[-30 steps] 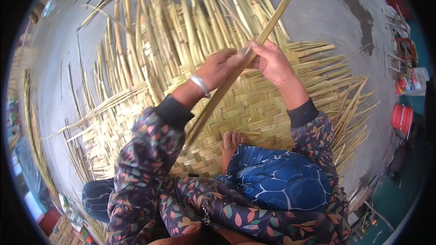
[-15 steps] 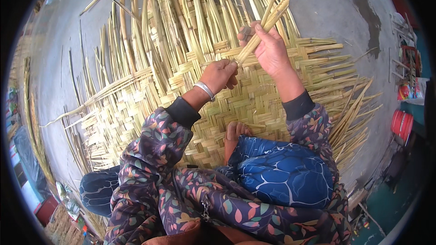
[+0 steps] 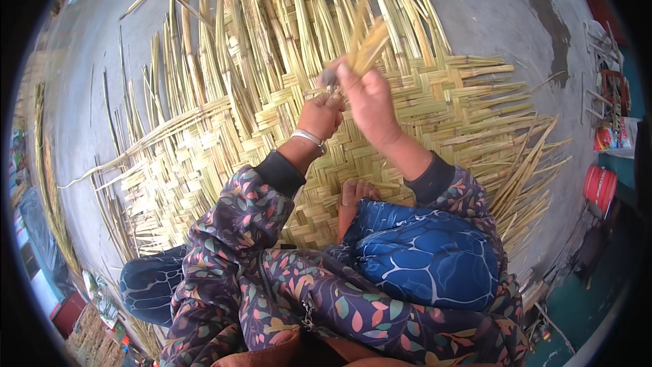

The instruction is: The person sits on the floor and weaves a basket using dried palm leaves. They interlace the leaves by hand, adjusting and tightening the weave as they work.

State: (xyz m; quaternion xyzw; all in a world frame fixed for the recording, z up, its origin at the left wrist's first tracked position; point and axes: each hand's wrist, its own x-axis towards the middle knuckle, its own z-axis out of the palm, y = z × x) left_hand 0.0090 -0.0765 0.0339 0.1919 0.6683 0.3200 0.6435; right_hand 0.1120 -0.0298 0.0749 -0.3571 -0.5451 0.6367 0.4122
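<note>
Right hand [image 3: 371,105], blurred, has closed in beside left hand [image 3: 318,117], shortening the span worked between them; both curled tight on split stalk [image 3: 373,44], angling up beyond; woven mat [image 3: 435,112] beneath.

My right fingers [image 3: 348,80] hold a blurred split stalk [image 3: 371,45] slanting ahead of them; my left fingers [image 3: 331,102] curl at its near end. Below both lies the woven mat [image 3: 422,112]; a red container [image 3: 601,187] stands well to their right.
</note>
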